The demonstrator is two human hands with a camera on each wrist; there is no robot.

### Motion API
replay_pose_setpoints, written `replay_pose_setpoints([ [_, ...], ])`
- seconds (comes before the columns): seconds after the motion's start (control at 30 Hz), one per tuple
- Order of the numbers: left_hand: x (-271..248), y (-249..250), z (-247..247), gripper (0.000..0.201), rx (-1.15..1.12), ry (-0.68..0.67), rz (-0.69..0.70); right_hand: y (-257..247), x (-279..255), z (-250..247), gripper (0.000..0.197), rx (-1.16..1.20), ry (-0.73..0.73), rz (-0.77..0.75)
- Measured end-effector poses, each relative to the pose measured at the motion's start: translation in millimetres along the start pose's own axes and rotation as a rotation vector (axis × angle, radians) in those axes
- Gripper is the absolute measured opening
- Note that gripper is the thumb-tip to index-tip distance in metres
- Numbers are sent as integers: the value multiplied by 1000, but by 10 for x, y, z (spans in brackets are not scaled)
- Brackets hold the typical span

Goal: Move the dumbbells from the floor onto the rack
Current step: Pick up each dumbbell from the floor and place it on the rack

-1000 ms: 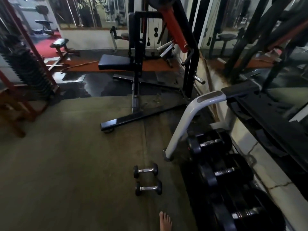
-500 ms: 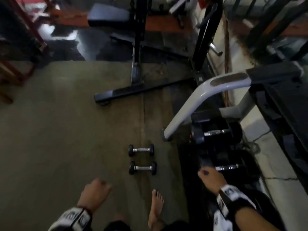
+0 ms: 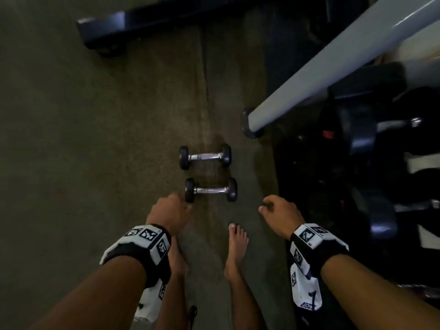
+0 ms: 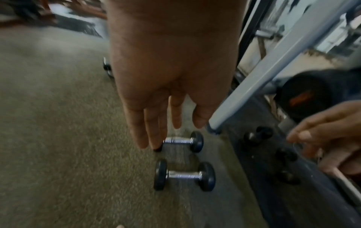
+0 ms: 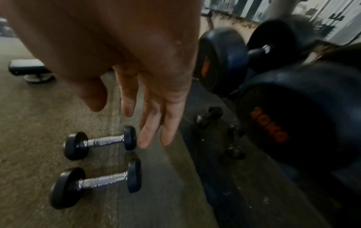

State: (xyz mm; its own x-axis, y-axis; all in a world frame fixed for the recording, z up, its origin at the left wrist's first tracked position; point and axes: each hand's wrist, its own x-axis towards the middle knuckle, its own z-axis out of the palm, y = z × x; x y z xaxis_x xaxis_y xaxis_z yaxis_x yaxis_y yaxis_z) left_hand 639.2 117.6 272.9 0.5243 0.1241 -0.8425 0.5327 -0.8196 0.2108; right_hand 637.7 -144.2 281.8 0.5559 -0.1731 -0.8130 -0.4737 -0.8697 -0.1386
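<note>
Left hand [image 3: 169, 211] and right hand [image 3: 281, 216] loosely extended, empty, above floor dumbbells [image 3: 211, 189]; neither touching.

The room is dim, and all three views look grainy and soft. In the head view the floor [image 3: 71, 163] darkens toward the left edge and the rack [image 3: 357, 186] on the right sinks into near black; a pale glare runs along the grey bar [image 3: 333, 60] at the far right. Chrome handles on the two small dumbbells [image 3: 205, 157] catch small bright glints. Both wrist views are smeared by motion blur, worst at the edges, with the left hand [image 4: 171, 69] and the right hand [image 5: 126, 54] out of focus up close. Brighter light shows at the far right corners.
</note>
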Motion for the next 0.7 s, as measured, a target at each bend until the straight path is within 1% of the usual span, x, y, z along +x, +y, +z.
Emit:
replay_pose_setpoints([
  [0.1, 653, -232, 287, 44, 20, -28, -20, -99, 634, 470, 44, 6, -20, 1],
  [0.23, 1452, -495, 633, 44, 32, -37, -59, -175, 1455, 1005, 46, 63, 25, 25],
  [0.4, 2282, -571, 955, 52, -74, 65, -62, -208, 2281, 1419, 45, 95, 112, 48],
  [0.53, 2737, -550, 1141, 61, -279, 151, -94, -225, 2714, 1607, 55, 161, 141, 80],
  [0.6, 2922, -542, 1259, 61, -356, 163, -106, -218, 2890, 1711, 59, 219, 137, 101],
  [0.7, 3087, -502, 1441, 62, -404, 152, -103, -170, 3063, 1883, 58, 284, 105, 97],
])
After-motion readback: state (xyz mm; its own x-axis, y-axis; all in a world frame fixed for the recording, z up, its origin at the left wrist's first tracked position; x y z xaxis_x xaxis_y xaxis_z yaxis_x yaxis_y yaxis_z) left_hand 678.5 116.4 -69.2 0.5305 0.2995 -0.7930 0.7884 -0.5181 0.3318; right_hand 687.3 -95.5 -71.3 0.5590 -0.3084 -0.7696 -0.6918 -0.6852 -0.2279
